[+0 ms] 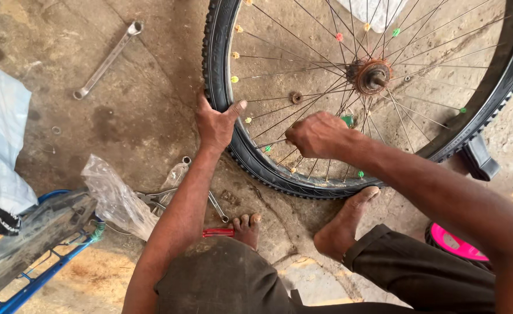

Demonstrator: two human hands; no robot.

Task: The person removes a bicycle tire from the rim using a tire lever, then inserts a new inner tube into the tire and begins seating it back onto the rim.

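Observation:
A bicycle wheel [250,160] with a black tyre, thin spokes with coloured beads and a rusty hub [371,75] lies on the concrete floor. My left hand [217,123] grips the tyre and rim at the wheel's left side. My right hand [316,135] is closed among the spokes near the lower rim, pinching something small that I cannot make out. My bare right foot [345,224] presses against the tyre's lower edge. My left foot's toes [246,227] show below.
A long silver spanner [106,60] lies at the upper left. A smaller spanner [215,204], pliers [150,199], a red-handled tool [217,232] and a crumpled plastic bag [114,195] lie near my left foot. A blue frame [32,279] stands lower left, a pink object [453,243] lower right.

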